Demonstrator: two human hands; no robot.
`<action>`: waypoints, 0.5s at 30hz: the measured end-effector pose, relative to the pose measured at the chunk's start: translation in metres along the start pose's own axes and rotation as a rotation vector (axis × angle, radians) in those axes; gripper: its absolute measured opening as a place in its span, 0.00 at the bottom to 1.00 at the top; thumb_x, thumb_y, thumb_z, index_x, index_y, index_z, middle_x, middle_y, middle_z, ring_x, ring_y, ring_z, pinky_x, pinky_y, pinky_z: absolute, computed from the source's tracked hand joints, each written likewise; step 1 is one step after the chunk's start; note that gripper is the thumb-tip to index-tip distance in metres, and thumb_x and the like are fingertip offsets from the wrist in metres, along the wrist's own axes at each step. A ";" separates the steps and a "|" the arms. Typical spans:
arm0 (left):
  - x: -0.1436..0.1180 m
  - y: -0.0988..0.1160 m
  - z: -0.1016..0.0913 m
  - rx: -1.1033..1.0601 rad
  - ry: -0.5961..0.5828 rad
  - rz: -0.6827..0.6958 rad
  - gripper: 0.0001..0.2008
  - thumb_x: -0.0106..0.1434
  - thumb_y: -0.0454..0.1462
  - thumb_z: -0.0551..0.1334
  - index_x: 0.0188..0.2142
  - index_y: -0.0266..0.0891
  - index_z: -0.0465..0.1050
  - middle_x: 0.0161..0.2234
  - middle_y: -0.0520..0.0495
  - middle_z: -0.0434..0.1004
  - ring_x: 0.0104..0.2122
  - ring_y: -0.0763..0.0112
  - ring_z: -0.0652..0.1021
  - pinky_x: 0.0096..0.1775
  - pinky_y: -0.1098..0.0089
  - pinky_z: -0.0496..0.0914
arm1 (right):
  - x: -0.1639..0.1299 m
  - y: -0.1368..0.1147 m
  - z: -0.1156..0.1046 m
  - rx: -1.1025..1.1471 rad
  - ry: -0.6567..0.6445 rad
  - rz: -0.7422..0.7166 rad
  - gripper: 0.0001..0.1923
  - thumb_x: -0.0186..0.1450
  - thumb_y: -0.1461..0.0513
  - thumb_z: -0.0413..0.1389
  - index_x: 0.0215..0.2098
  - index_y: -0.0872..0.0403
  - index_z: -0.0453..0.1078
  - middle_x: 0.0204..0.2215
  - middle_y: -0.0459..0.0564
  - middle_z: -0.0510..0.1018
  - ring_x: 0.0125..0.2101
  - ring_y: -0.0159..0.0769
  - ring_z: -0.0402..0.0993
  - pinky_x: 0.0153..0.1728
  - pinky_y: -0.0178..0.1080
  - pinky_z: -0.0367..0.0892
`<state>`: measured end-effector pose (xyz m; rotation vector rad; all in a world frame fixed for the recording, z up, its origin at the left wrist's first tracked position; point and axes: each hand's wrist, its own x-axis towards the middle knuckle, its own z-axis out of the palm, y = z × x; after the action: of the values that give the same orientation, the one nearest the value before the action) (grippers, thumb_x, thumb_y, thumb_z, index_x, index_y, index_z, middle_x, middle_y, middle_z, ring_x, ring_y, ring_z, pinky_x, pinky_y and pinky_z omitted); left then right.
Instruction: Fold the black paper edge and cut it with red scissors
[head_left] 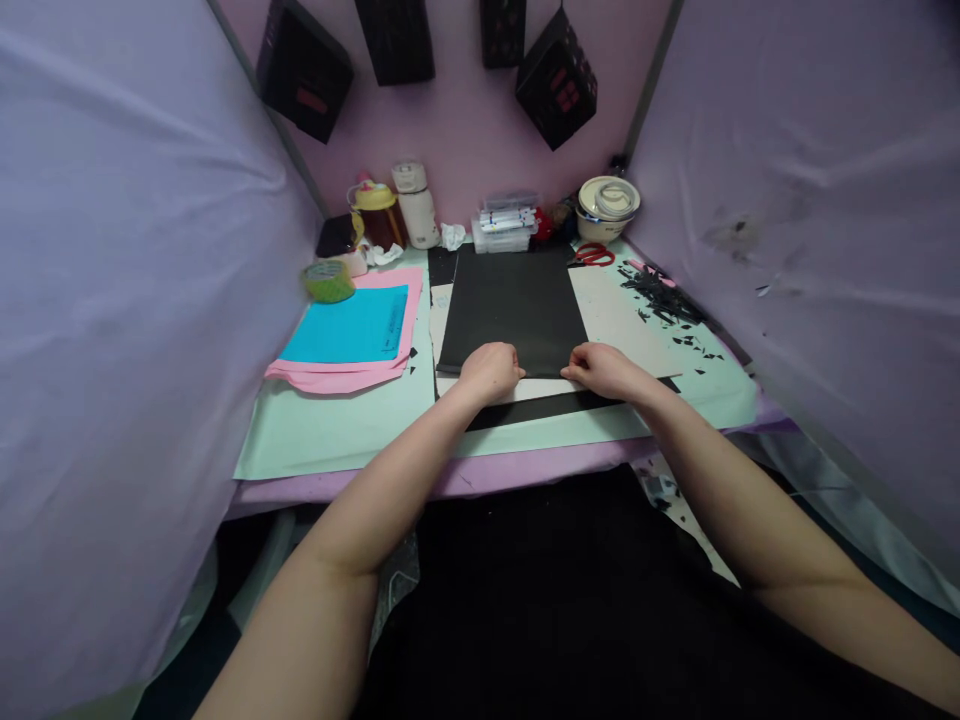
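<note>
Head: two hands [490, 371] [604, 370] on black paper [516, 305]

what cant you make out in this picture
All in the head view:
Parts of the near edge of the black sheet: hidden by the left hand and right hand.
Markings on the blue sheet: too small to read.
Top of the second hanging black box from left: cut off by the upper edge.
</note>
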<state>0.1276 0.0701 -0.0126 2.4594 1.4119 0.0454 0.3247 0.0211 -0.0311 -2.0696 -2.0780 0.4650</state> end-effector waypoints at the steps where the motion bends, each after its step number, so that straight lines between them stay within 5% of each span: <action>1: 0.000 0.000 0.000 0.003 0.001 0.002 0.07 0.60 0.39 0.60 0.33 0.38 0.76 0.34 0.44 0.78 0.37 0.61 0.77 0.35 0.69 0.67 | 0.000 0.000 0.000 -0.005 0.003 0.001 0.11 0.61 0.57 0.53 0.23 0.53 0.65 0.23 0.47 0.73 0.25 0.33 0.64 0.25 0.34 0.52; 15: -0.009 0.005 0.012 -0.038 0.097 0.092 0.06 0.62 0.39 0.59 0.33 0.40 0.73 0.38 0.46 0.75 0.41 0.61 0.73 0.41 0.66 0.66 | -0.006 0.008 0.006 0.199 0.077 -0.073 0.10 0.60 0.55 0.54 0.27 0.53 0.68 0.25 0.47 0.74 0.27 0.34 0.67 0.28 0.36 0.55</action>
<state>0.1290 0.0573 -0.0216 2.5200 1.3227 0.2120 0.3302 0.0148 -0.0393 -1.8644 -1.9688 0.5477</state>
